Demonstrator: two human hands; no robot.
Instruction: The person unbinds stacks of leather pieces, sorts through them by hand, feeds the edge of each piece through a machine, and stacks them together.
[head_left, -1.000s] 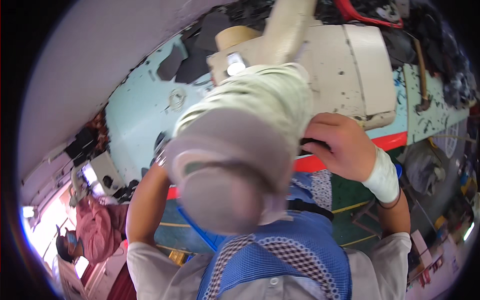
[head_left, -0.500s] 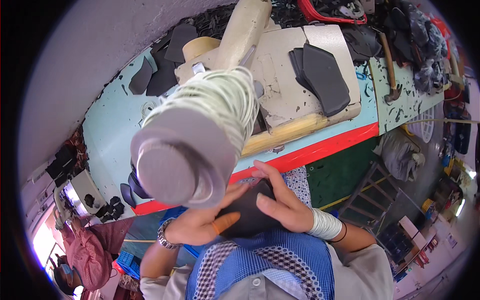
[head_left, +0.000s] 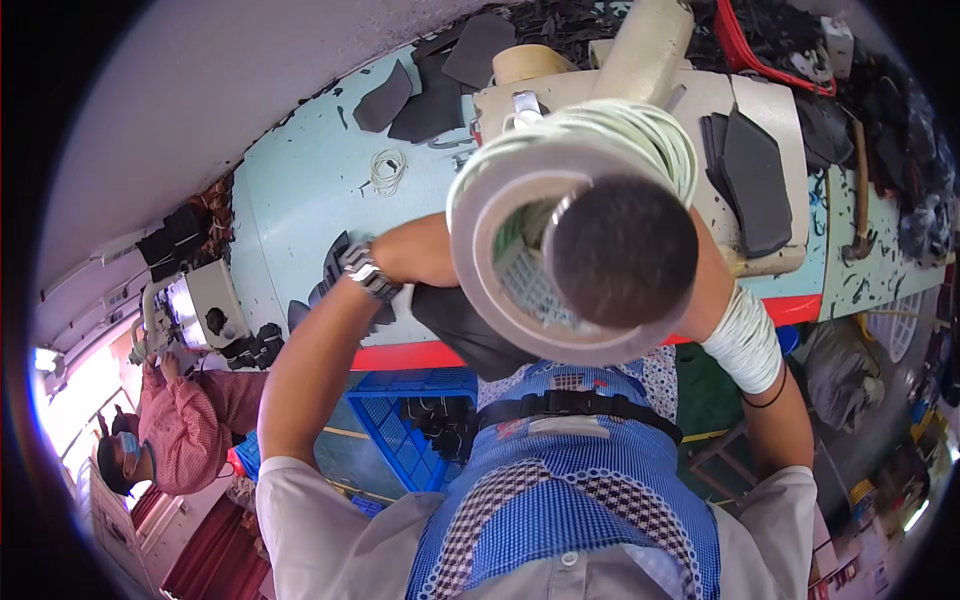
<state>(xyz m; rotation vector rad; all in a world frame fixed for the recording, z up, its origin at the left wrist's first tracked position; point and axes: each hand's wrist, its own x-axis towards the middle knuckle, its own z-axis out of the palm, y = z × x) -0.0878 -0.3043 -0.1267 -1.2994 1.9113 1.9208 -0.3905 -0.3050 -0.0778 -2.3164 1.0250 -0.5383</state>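
Note:
A large spool (head_left: 475, 260) wound with pale green-white cord (head_left: 635, 125) stands close before me and covers both sets of fingers. My left hand (head_left: 420, 250) reaches over the table behind its left side. Just below that hand, a dark grey flat piece (head_left: 465, 330) hangs over the red table edge; whether the fingers grip it is hidden. My right hand (head_left: 708, 285) passes behind the spool's right side, its wrist wrapped in white cord (head_left: 745, 338). Beyond the spool is a cream sewing machine (head_left: 640, 55), with stacked dark flat pieces (head_left: 757, 180) on its bed.
More dark pieces (head_left: 385, 98) and a coil of cord (head_left: 388, 172) lie on the pale blue table (head_left: 290, 220). A hammer (head_left: 860, 200) rests at right. Below the table stands a blue crate (head_left: 400, 420). Another person (head_left: 185, 425) works at far left.
My hands have moved from near my lap up and forward over the table, behind the spool. The dark piece has moved forward and left. The whole view has shifted, revealing the blue crate.

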